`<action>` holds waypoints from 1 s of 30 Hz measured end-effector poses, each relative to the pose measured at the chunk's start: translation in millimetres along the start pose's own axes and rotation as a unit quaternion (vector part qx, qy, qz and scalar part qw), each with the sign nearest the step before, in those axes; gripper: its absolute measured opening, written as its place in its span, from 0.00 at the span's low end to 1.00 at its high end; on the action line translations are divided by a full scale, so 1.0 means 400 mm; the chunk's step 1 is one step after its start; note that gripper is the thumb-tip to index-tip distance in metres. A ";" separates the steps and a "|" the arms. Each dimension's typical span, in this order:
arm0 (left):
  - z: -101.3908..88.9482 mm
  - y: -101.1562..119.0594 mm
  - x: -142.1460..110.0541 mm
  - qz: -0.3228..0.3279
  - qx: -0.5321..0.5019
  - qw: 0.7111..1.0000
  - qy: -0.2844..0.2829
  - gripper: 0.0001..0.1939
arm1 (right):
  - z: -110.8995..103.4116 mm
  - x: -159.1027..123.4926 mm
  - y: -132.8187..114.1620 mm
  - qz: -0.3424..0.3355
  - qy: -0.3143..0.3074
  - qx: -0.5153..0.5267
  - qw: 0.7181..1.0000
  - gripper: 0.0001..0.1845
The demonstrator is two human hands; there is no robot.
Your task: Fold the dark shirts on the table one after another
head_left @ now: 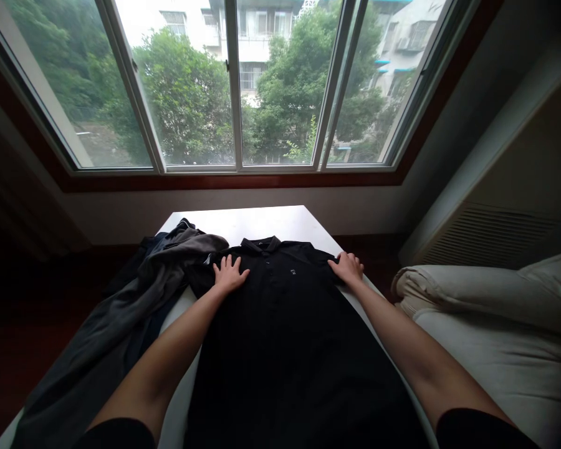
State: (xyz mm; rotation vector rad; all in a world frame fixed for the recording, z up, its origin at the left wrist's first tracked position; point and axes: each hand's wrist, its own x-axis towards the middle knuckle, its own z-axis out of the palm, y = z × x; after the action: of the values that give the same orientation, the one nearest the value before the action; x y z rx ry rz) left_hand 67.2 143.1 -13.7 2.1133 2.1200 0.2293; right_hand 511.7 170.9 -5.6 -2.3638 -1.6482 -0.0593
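Note:
A black polo shirt lies front up and spread out on the white table, its collar towards the window and a small pale logo on its chest. My left hand rests flat with fingers spread on the shirt's left shoulder area. At the opposite sleeve, by the table's right edge, my right hand has its thumb on the cloth and its fingers curled, gripping the sleeve. Beside my left forearm a heap of grey and dark clothes covers the table's left side and hangs over its edge.
A wide window with a reddish-brown wooden frame stands beyond the table. To the right is a cream padded sofa, close to the table's side. Dark reddish floor shows on the left.

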 end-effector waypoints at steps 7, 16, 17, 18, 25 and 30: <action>0.011 -0.015 0.062 -0.006 -0.002 1.000 -0.013 0.45 | -0.002 0.036 0.036 -0.010 0.028 0.070 0.997 0.11; 0.007 0.174 0.091 0.169 -0.042 0.979 0.110 0.27 | 0.010 0.058 0.033 0.098 -0.010 0.553 0.827 0.26; 0.011 0.201 0.097 0.191 -0.053 0.975 0.099 0.27 | 0.009 0.048 0.035 0.113 -0.026 0.586 0.802 0.26; 0.015 0.226 0.103 0.203 -0.060 0.974 0.085 0.28 | 0.007 0.036 0.037 0.127 -0.042 0.605 0.785 0.26; 0.037 0.313 0.123 0.210 -0.032 0.976 0.041 0.27 | -0.015 -0.008 0.035 0.093 -0.053 0.540 0.835 0.36; 0.037 0.378 0.123 0.280 -0.059 0.958 0.007 0.30 | -0.049 0.038 0.015 -0.009 0.045 0.520 0.853 0.29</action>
State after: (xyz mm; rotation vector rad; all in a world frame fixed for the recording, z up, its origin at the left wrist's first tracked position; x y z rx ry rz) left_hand 218.1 192.9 3.1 2.5858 1.4154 0.4158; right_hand 524.8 178.2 15.0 -1.4628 -1.1690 0.5649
